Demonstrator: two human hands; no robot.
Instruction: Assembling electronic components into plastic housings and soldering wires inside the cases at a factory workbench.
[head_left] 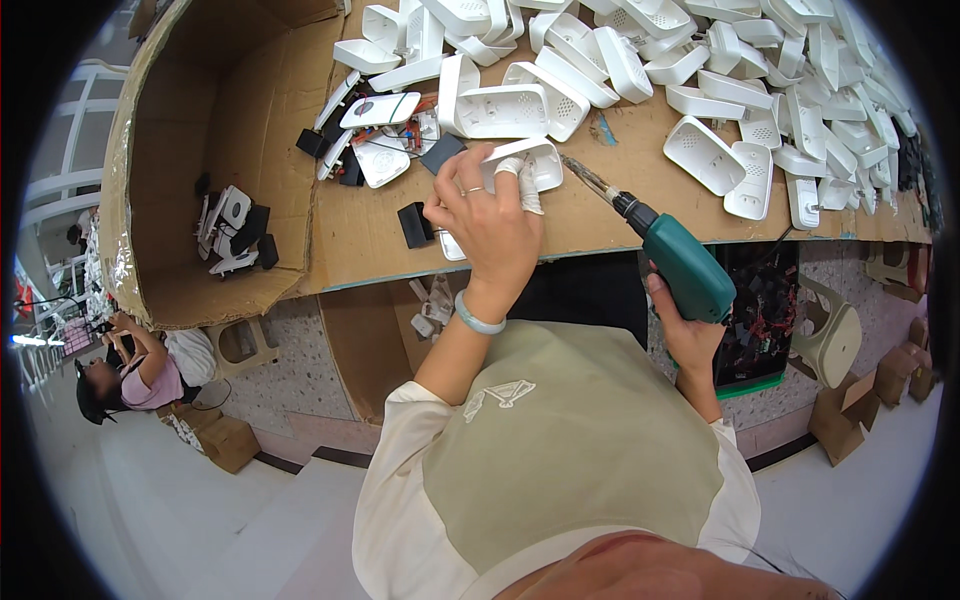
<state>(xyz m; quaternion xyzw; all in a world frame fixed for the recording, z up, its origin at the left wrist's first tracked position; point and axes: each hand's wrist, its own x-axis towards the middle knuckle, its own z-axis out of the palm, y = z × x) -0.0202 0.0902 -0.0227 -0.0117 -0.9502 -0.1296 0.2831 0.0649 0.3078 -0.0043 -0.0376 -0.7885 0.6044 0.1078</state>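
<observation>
My left hand [490,215], with white wrapping on its fingers, presses down on a white plastic housing [546,166] near the table's front edge. The housing's inside is mostly hidden by my fingers. My right hand [690,335] is closed around the grip of a green pistol-shaped power tool [688,265]. Its black nose and long, stained metal tip point up and left, the end just right of the housing. By my left wrist are a black block [415,225] and a partly covered white piece [452,246]. Another dark block [443,152] lies just beyond my fingers.
White plastic shells [720,90] are heaped across the back and right of the cardboard-topped table [620,150]. White covers with wires and red parts [385,130] lie left of centre. A deep cardboard box [125,200] stands at the left. Below right sits a crate of dark parts [755,320].
</observation>
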